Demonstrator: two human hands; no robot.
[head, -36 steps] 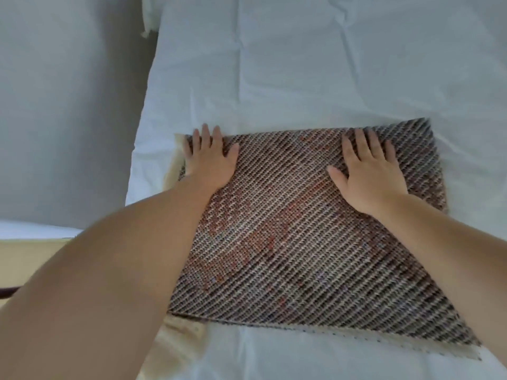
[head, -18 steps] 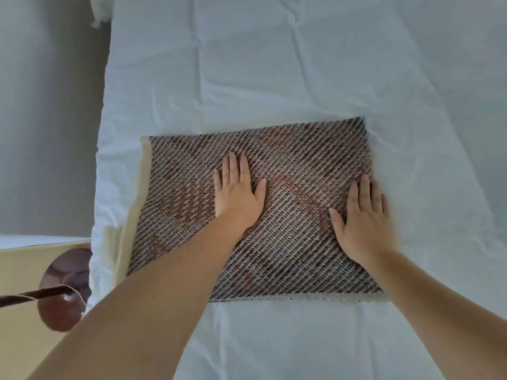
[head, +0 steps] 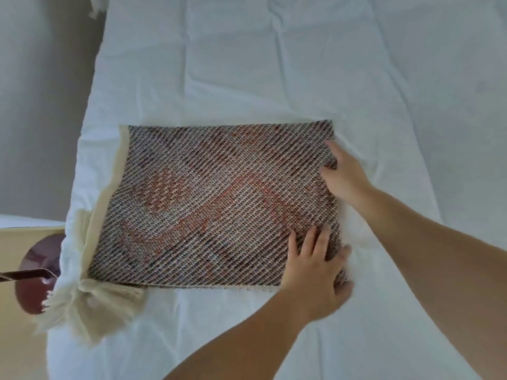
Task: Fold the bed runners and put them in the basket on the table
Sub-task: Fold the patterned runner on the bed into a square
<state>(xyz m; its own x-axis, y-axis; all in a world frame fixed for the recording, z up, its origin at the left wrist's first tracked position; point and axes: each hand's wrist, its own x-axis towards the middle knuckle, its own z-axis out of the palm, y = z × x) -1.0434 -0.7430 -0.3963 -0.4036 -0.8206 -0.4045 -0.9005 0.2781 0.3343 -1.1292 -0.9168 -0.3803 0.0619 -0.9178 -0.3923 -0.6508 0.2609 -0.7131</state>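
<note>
The left hand is pressing the bed runner with flat, released fingers. The right hand is pinching its right edge. Lifting all layers together should be keeping edges square on the bed.

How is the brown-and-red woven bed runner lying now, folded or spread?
Folded: the brown-and-red woven bed runner lies as a compact rectangle, cream lower layer and tassels showing left.

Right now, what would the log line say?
step: folding | bed runner: folded, flat on sheet | left hand: rests on near right corner | right hand: at right edge, grip unclear
</note>
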